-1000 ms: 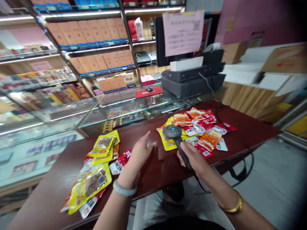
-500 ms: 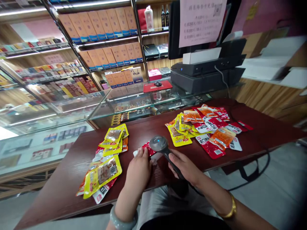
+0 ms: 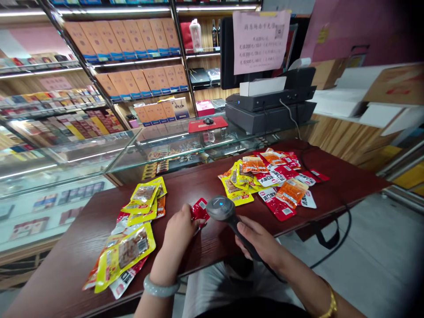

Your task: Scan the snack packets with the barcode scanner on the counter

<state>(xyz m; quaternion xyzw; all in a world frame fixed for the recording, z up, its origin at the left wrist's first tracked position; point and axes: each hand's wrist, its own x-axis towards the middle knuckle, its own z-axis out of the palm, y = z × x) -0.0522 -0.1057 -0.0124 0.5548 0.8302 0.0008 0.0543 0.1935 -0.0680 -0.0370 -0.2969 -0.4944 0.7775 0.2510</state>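
My left hand (image 3: 181, 227) is closed around a small red snack packet (image 3: 200, 210), whose shiny upper part sticks out past the fingers. In my right hand (image 3: 258, 242) is a dark handheld barcode scanner (image 3: 222, 209), gripped by its handle, with a small blue light on its head. The scanner head is just right of the packet. Left of my hands lies a pile of yellow, orange and red snack packets (image 3: 127, 251) on the brown table (image 3: 185, 194). A larger pile of similar packets (image 3: 274, 176) spreads over the table at the right.
A glass display counter (image 3: 172, 150) borders the table's far side, with a red mouse pad (image 3: 198, 125) on it. Behind stand a monitor bearing a pink notice (image 3: 260, 42) and a black cash drawer (image 3: 261, 118). A black cable (image 3: 347, 229) hangs by the table's right edge.
My left hand has gone from resting fingers on the red packet to gripping it, tilted up from the table. The scanner stays in my right hand. The whole view has shifted slightly.
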